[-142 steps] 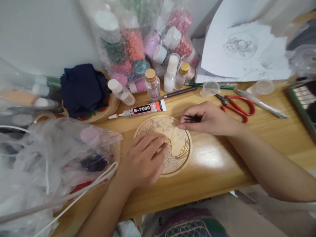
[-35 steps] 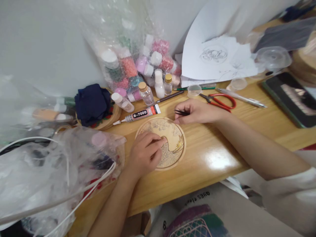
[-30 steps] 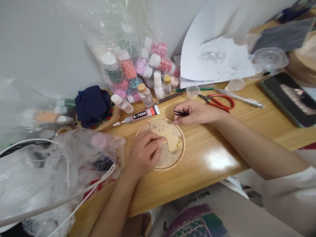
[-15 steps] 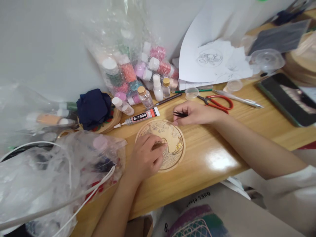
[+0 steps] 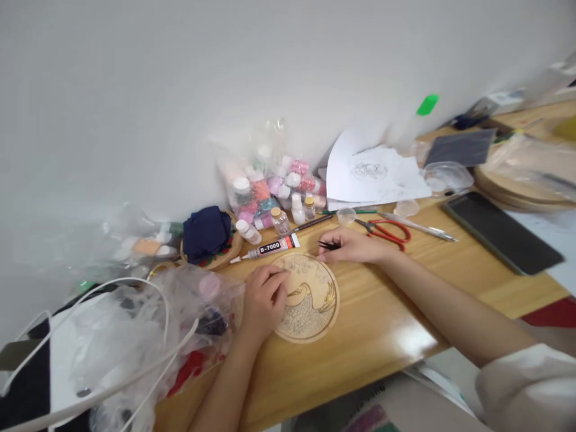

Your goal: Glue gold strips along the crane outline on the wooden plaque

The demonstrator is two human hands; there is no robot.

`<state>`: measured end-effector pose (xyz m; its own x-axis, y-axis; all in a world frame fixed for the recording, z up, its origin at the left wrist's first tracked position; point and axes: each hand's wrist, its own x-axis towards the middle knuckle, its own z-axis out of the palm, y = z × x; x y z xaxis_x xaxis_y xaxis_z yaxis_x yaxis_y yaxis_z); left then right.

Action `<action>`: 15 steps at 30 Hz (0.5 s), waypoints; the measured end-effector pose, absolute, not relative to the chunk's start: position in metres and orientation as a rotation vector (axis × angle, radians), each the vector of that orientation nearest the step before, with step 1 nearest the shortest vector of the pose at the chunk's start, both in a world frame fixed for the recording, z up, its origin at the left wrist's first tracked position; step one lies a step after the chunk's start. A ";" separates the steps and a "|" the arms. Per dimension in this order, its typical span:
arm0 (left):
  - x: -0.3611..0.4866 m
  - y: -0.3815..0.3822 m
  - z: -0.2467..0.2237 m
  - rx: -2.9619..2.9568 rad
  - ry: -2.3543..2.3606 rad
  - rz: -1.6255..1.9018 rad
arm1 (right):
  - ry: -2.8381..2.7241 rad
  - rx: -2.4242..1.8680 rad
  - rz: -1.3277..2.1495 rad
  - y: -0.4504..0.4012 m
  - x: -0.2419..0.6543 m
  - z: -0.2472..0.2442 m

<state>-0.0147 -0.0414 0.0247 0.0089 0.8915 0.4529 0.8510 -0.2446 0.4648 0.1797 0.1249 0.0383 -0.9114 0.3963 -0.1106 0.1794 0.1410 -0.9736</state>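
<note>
A round wooden panel lies on the table, bearing a line drawing of a crane-like bird with gold parts. My left hand covers its left edge, fingers bent and gripping the rim; the undersides of the fingers are hidden. Beyond the panel's upper right edge, my right hand is closed around black tweezers, whose tips point left. Just behind the panel lies a B-7000 glue tube, its white nozzle to the left.
Small bottles and bagged jars of coloured bits stand by the wall. Red-handled scissors, a pen and a phone lie to the right. Plastic bags and white cables crowd the left side.
My left hand has drawn back leftward from the panel's middle, uncovering the bird's head and neck. The right hand keeps the tweezers at about the same place. The view has tilted up.
</note>
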 end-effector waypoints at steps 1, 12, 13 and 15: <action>-0.015 -0.041 0.024 2.149 1.903 1.088 | -2.220 -0.581 1.869 0.125 0.180 0.038; -0.015 -0.036 0.013 1.921 1.852 1.273 | -1.977 -0.780 1.916 0.118 0.175 0.044; -0.015 -0.035 0.013 1.907 1.848 1.287 | -1.989 -0.792 1.912 0.117 0.174 0.045; -0.016 -0.035 0.013 1.849 1.853 1.325 | -2.029 -0.808 1.924 0.117 0.172 0.048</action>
<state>-0.0156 -0.0351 0.0131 -0.1929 0.8805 0.4330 0.6942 -0.1894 0.6944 0.1722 0.1170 0.0476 -0.8212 0.5335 -0.2026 0.2306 -0.0145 -0.9729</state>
